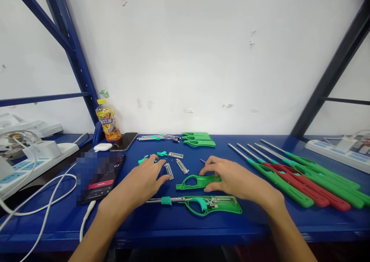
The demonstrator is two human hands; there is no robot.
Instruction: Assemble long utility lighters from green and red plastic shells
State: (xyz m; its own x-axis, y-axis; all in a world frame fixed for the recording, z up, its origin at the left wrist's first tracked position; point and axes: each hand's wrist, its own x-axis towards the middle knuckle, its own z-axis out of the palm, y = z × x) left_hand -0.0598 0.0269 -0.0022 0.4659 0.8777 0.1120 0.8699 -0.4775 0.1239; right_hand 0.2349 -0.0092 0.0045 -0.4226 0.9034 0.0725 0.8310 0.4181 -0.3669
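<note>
My left hand hovers over the table with its fingers apart, beside small teal trigger pieces and a clear lighter fuel tank. More clear tanks lie just past its fingertips. On the right, my right hand has its thumb and fingers around the wide end of an empty green lighter shell half. Nearer to me lies an opened lighter: its green half holds a tank, a teal trigger and a metal tube. A screwdriver tip shows behind my right hand.
Several finished green and red lighters lie fanned at right. Green shell halves and metal tubes rest at the back. A drink bottle, a phone, a lit-screen device, white cables and power strips occupy the left.
</note>
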